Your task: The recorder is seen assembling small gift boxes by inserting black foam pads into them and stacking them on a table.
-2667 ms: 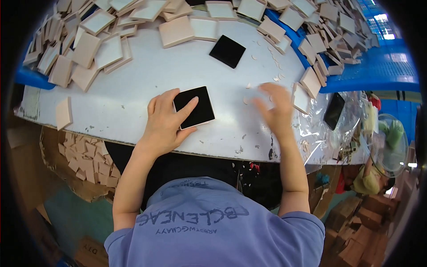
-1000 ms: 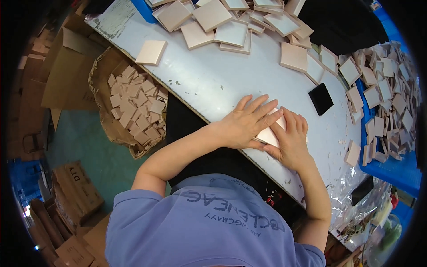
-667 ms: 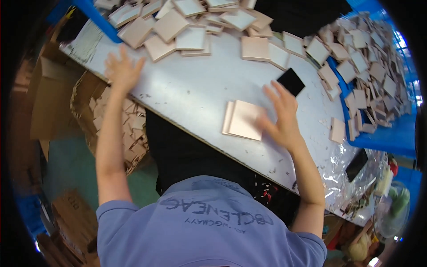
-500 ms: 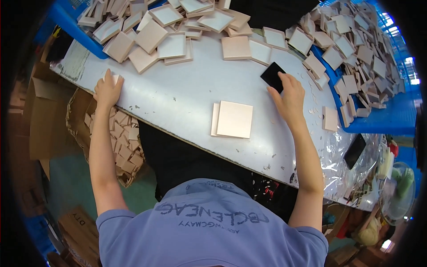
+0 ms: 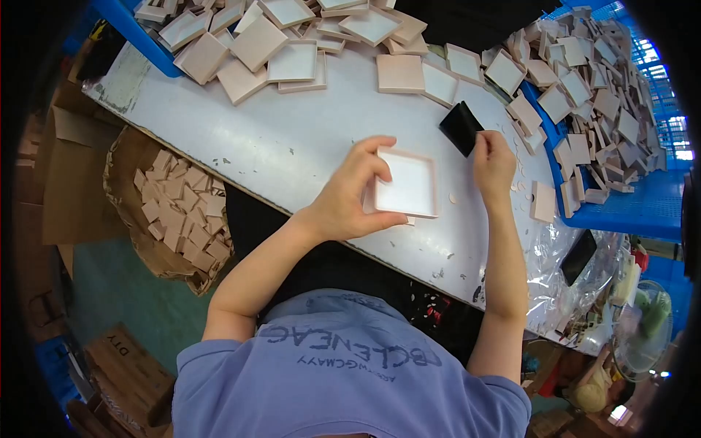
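Observation:
My left hand (image 5: 347, 191) grips a shallow square box half (image 5: 407, 184) by its left side, thumb along the near edge. The box half is pale pink outside and white inside, its hollow side facing up. A sliver of another pale piece (image 5: 411, 220) shows beneath its near edge. Off to the right, my right hand (image 5: 495, 164) is closed, fingertips pinching the near right corner of a thin black square piece (image 5: 460, 129). That piece looks slightly bent or layered; whether it is one sheet or several, I cannot tell.
Many box halves (image 5: 292, 62) are heaped along the table's far side. A blue basket (image 5: 621, 212) full of them stands at right. Clear plastic film (image 5: 555, 255) with another black piece (image 5: 579, 257) lies near right. Below the table's left edge, a carton (image 5: 120, 171) holds pale pieces.
My left hand has come from the table's left edge to the middle and lifted a box half, now hollow side up. My right hand has closed on the black piece's corner.

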`<action>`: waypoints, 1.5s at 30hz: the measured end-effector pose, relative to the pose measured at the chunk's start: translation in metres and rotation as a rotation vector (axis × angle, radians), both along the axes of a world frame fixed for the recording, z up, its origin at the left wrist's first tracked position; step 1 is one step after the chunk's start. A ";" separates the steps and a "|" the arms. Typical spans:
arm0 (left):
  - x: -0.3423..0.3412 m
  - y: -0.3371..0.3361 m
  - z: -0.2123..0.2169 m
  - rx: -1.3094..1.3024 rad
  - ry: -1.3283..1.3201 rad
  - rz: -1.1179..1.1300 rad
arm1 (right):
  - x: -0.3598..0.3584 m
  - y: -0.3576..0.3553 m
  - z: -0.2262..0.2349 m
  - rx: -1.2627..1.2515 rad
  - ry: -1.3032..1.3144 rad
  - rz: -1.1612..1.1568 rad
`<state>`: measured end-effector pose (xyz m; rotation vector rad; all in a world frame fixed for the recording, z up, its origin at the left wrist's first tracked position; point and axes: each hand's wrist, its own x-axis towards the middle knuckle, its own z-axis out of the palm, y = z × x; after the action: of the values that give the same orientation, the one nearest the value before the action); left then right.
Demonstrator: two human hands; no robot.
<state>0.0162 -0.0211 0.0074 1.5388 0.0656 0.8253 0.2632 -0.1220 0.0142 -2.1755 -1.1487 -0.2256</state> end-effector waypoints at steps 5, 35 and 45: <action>0.005 -0.005 -0.019 0.571 0.260 0.139 | -0.018 -0.020 0.019 0.353 -0.161 -0.004; -0.007 -0.008 0.004 0.881 0.524 0.046 | 0.099 -0.148 0.002 -0.540 -0.017 -0.677; -0.012 -0.002 -0.002 0.653 0.439 0.059 | -0.049 -0.036 0.041 -0.052 0.364 0.668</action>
<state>0.0044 -0.0229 0.0058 2.3293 0.1759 0.5605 0.2142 -0.1578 0.0548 -1.6576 -1.5808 0.4725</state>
